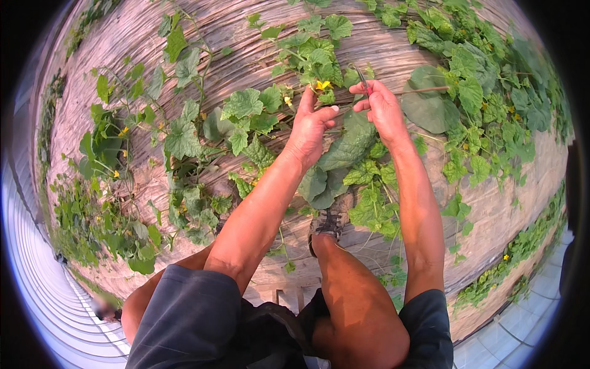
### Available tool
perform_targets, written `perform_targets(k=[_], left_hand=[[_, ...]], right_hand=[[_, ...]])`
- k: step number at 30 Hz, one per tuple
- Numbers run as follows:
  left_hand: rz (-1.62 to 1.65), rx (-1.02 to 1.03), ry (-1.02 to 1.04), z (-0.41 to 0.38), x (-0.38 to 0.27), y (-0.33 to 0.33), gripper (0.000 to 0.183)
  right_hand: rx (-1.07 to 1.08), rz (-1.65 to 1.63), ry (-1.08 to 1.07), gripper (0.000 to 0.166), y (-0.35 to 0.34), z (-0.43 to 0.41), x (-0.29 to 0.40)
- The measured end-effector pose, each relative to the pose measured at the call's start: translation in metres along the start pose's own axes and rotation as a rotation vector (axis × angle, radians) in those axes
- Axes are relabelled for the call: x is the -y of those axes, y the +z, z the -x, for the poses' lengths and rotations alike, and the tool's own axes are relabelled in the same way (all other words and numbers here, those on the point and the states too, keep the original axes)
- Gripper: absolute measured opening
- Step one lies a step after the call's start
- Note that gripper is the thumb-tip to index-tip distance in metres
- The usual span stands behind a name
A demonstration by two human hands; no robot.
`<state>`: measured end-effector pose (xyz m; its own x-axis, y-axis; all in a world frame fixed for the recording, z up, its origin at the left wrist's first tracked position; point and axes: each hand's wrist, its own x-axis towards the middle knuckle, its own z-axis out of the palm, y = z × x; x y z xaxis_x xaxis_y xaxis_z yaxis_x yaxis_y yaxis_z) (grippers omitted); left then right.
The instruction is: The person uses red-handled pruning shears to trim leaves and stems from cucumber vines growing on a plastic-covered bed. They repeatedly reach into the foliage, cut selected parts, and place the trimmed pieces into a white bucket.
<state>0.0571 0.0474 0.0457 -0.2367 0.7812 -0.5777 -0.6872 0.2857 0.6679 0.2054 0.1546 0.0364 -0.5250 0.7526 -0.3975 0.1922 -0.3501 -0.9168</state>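
My left hand (309,131) reaches into a cucumber-like vine, its index fingertip beside an open yellow flower (323,85). Its thumb stands apart from the index finger; whether the curled fingers hold a stem is hidden. Between thumb and fingers of my right hand (381,108) is a slim, pointed metal tool, apparently tweezers (362,79), with a reddish part at the grip. The tool points up and away, just right of the flower. A small crinkled leaf (327,97) sits right below the flower. Under and between my hands spreads a large, dark green leaf (352,140).
Leafy vines with yellow flowers sprawl left (186,133) and right (479,92) over wrinkled, brownish ground sheeting (249,41). My laced shoe (328,223) stands close to the leaves. Another person (107,308), blurred, is at the lower left, near a pale ribbed greenhouse wall (55,318).
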Motion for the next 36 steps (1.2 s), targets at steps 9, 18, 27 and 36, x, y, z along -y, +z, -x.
perform_targets(k=[9,18,27,36], left_hand=[[-0.881,-0.021,0.268,0.009,0.048,0.002,0.082],[-1.072,0.069,0.348,0.014,0.044,0.003,0.069],[-1.206,0.072,0.422,0.026,0.037,-0.002,0.066],[-1.238,-0.069,0.488,0.041,0.046,-0.020,0.054]], right_hand=[[-0.133,-0.035,-0.060,0.021,0.020,-0.005,0.000],[-0.182,-0.302,0.085,0.020,0.016,-0.010,-0.013],[-0.252,-0.272,0.064,0.021,0.021,-0.004,-0.015],[-0.265,-0.268,0.073,0.025,0.017,-0.003,-0.020]])
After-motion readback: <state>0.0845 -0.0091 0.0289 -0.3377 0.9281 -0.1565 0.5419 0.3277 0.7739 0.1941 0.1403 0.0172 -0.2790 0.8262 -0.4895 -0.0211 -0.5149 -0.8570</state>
